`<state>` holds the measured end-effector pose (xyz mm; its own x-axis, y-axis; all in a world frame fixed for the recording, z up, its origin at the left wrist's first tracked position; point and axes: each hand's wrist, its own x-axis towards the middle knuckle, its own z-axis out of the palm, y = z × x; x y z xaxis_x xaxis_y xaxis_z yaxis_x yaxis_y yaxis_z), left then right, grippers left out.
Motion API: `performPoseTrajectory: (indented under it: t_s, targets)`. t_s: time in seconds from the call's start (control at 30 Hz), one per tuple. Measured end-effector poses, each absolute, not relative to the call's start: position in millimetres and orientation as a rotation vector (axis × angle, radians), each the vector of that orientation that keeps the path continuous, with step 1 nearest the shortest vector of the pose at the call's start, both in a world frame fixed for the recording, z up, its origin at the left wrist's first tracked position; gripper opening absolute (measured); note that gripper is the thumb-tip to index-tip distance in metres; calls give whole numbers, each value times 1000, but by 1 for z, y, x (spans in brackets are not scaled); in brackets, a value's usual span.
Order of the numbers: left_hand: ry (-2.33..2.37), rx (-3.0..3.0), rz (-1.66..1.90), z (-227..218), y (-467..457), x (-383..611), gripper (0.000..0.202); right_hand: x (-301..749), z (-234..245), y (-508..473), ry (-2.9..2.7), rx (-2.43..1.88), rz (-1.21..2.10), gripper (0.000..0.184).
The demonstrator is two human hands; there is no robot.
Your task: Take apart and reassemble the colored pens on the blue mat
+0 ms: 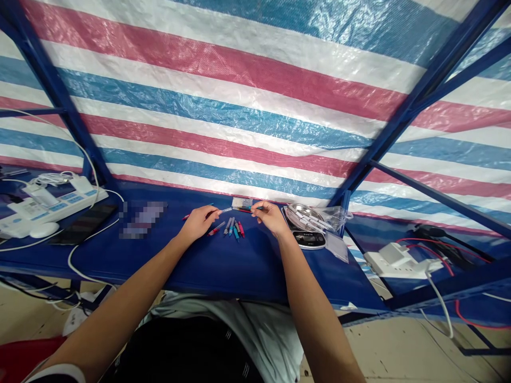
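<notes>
My left hand (199,222) is closed in a pinch on a clear, pale pen barrel (227,210) that points to the right. Opposite it, my right hand (269,216) pinches a thin dark stick (244,208), too small to make out fully. Between and below the hands lies a loose row of several short coloured pens (236,230), grey, blue and red. A red pen with a clear part (216,229) rests just under my left fingers. Behind the gap between the hands is a small clear packet (241,202).
Right of my hands stands a digital scale (309,240) bearing a metal bowl with bagged white pens (309,219). Beside it lies a clear packet (337,247). Power strips (51,207), cables and a dark phone (84,225) occupy the left. Blue frame posts (359,170) flank the table (239,271).
</notes>
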<state>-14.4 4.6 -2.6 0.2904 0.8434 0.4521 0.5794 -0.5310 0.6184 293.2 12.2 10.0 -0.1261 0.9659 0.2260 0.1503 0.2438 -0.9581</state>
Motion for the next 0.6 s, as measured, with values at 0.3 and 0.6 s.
performPoseTrajectory:
  t_s: [0.3, 0.6]
  targets:
    - [1478, 2329, 1103, -8, 8, -18, 36, 294, -4, 20, -1692, -1453, 543, 13]
    - [1580, 2381, 1008, -13, 6, -18, 34, 315, 4, 19, -1707, -1531, 468, 15]
